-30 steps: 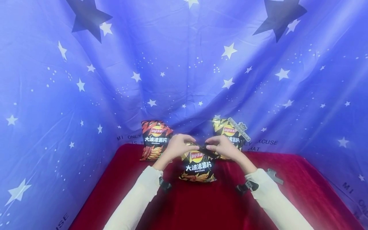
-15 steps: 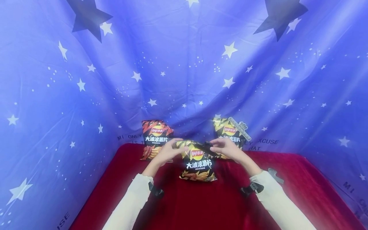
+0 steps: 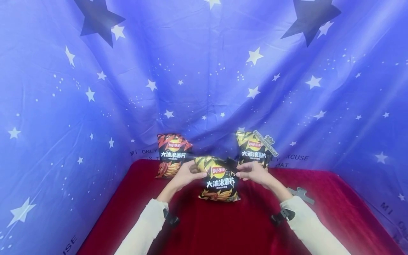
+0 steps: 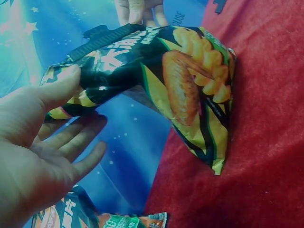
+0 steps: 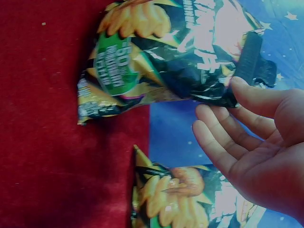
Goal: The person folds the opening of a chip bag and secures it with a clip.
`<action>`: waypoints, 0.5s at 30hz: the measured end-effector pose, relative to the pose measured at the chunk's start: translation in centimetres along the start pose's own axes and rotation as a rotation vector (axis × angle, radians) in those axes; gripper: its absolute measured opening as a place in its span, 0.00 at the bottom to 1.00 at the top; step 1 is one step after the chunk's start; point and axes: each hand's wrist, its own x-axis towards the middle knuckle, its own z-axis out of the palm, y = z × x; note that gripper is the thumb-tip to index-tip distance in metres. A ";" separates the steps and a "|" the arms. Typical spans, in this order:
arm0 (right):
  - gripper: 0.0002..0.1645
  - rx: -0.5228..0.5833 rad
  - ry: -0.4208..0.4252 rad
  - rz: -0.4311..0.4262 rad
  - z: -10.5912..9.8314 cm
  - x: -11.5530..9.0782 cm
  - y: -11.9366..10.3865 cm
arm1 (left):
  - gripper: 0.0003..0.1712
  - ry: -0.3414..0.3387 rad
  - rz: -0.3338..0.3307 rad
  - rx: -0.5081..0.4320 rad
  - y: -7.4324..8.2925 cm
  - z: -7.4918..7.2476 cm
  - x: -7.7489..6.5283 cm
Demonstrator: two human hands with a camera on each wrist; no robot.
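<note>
A black-and-yellow bag of potato chips (image 3: 220,182) stands on the red cloth between both hands. A black bag clip (image 5: 250,59) sits slantwise across its top right corner. My left hand (image 3: 184,176) pinches the bag's upper left edge, the thumb in front and fingers behind, as the left wrist view also shows. On the other side my right hand (image 3: 256,174) pinches the upper right edge just below the clip. In the right wrist view, its thumb lies on the bag's corner beside the clip.
Behind on the left stands a red-and-black chip bag (image 3: 172,156). A yellow-and-black one (image 3: 251,145) with a pale clip (image 3: 265,143) across its corner stands behind on the right. A grey clip (image 3: 302,195) lies on the red cloth (image 3: 220,226) beyond the right wrist. Starry blue fabric surrounds the table.
Both hands were together at the bag's top a second ago. They have parted and slid down to its two upper sides, leaving the black clip in view on the top right corner.
</note>
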 end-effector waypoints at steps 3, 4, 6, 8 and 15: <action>0.19 0.029 0.025 0.005 0.2 -0.1 0.6 | 0.24 0.038 0.024 0.029 -0.2 0.2 0.0; 0.18 0.042 0.037 0.008 0.3 -0.2 0.7 | 0.22 0.049 0.037 0.036 -0.3 0.3 0.0; 0.17 0.060 0.058 0.006 0.4 -0.3 0.9 | 0.19 0.071 0.065 0.044 -0.3 0.4 0.1; 0.17 0.081 0.079 0.010 0.5 -0.3 0.9 | 0.17 0.088 0.093 0.037 -0.3 0.5 0.2; 0.16 0.093 0.103 -0.002 0.5 -0.5 0.5 | 0.17 0.151 0.132 0.026 0.9 0.8 0.3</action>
